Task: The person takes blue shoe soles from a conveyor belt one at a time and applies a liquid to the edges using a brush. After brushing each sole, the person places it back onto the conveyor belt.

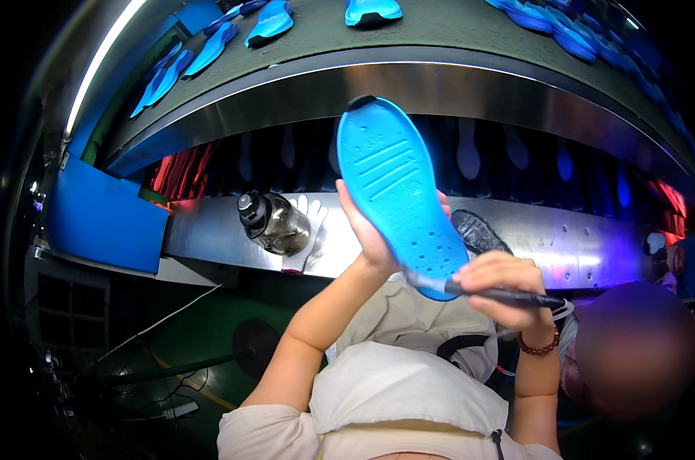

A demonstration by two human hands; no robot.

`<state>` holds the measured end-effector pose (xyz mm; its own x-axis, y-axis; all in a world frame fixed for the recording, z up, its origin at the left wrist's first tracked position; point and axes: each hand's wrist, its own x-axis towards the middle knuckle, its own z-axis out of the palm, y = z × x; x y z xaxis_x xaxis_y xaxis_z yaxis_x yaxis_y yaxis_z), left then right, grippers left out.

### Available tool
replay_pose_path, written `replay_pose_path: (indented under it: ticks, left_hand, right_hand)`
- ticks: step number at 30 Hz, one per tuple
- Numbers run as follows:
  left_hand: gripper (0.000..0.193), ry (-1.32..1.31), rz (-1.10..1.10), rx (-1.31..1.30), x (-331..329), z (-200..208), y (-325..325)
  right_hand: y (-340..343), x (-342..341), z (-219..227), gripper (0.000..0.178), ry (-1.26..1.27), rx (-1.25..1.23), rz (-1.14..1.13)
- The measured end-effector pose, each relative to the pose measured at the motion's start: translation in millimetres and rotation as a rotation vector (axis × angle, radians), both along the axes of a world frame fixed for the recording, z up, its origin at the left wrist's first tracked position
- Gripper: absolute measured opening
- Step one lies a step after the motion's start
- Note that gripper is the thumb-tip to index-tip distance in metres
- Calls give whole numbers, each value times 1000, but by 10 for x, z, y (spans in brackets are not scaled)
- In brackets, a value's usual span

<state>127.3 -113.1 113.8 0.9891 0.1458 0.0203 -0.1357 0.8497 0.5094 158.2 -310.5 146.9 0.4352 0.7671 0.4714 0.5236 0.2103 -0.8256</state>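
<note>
A bright blue shoe sole with raised ribs, small holes and a black patch at its far end stands tilted in front of me. My left hand is wrapped round it from behind, and its fingertips show at the right edge. Over the near end, my right hand grips a slim black-handled tool. That tool's pale tip lies across the sole's near edge, too blurred to name its kind. Behind the sole, a black shoe sole lies on the steel ledge.
A dark-lidded clear bottle and a white glove are on the ledge. Beyond it runs a green conveyor belt carrying several blue soles. Another person's head is close at my right. A blue panel stands left.
</note>
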Motion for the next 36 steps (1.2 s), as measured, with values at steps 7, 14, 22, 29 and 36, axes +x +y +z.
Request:
replay_pose_path:
  ticks: [7, 14, 22, 29, 36]
  left_hand:
    - [103, 9, 9, 4, 27, 78, 41]
    - [95, 42, -133, -181, 8, 205, 22]
    - [61, 4, -249, -24, -235, -225, -56]
    - [55, 124, -677, 204, -180, 30, 127]
    - [61, 296, -852, 460, -188, 117, 188]
  right_hand:
    - [-101, 0, -107, 22, 185, 2, -65]
    - [-131, 20, -374, 18, 815, 233, -41]
    - [-83, -136, 5, 22, 663, -96, -59]
    - [-42, 21, 159, 21, 101, -175, 131]
    - [-144, 156, 283, 23, 34, -228, 216]
